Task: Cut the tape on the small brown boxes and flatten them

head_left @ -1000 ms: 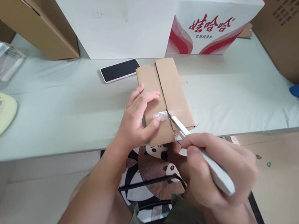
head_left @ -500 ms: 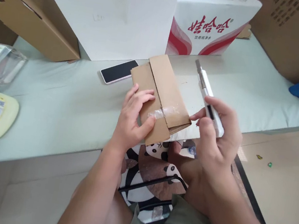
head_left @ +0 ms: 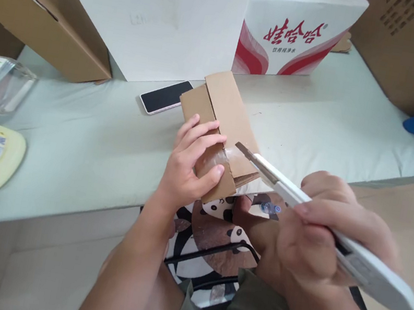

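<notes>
While the left hand [head_left: 191, 165], fingers and thumb apart, lies across the cardboard box [head_left: 234, 109] at the near edge of the worktop [head_left: 103, 159], apparently to steady it, the right hand [head_left: 317, 253] is wrapped around a utility knife [head_left: 284, 187], blade angled far-left, seemingly for control.

Brown cardboard box [head_left: 234, 109], taped, slanted at table edge [head_left: 103, 204], white utility knife [head_left: 289, 188], blade [head_left: 245, 151] out over it
</notes>
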Available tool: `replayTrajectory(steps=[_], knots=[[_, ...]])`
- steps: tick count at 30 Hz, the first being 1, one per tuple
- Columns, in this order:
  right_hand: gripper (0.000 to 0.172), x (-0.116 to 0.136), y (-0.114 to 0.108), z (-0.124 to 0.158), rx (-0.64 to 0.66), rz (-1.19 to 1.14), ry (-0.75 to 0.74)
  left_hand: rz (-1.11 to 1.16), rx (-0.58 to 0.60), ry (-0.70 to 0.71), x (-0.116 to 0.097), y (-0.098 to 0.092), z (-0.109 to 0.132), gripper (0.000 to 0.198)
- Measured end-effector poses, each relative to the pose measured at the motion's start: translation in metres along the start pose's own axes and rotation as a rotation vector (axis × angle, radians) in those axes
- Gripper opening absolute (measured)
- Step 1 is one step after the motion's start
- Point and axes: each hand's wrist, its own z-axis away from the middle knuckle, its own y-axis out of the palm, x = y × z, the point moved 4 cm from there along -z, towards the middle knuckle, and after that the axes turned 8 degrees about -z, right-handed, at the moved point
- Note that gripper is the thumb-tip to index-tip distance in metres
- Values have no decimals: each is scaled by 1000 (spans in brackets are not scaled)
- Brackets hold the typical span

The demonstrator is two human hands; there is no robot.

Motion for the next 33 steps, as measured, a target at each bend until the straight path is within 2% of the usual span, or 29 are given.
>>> replayTrajectory(steps=[3, 6, 8, 14, 21, 25, 30, 33], knots=[[17, 12, 1, -7, -32, -72, -38, 12, 12, 6, -1, 0, -1, 39], [16, 12, 8, -11, -36, -101, -217, 18, 16, 5, -2, -2, -1, 38], [17, 10, 11, -11, -43, -82, -279, 7, 28, -7, -3, -2, -2, 38], [21, 14, 17, -11, 57, 74, -273, -12, 32, -38, -1, 3, -2, 38], [17, 13, 22, -8, 39, 42, -158, 2, -10, -36, -2, 4, -1, 42], [14, 14, 20, -6, 71, 29, -131, 9, -5, -85, -2, 5, -1, 44], [13, 19, 14, -3, 97, 25, -153, 5, -8, -77, -3, 6, -2, 44], [15, 20, 14, -4, 99, 29, -119, 9, -5, -92, -5, 7, -3, 43]])
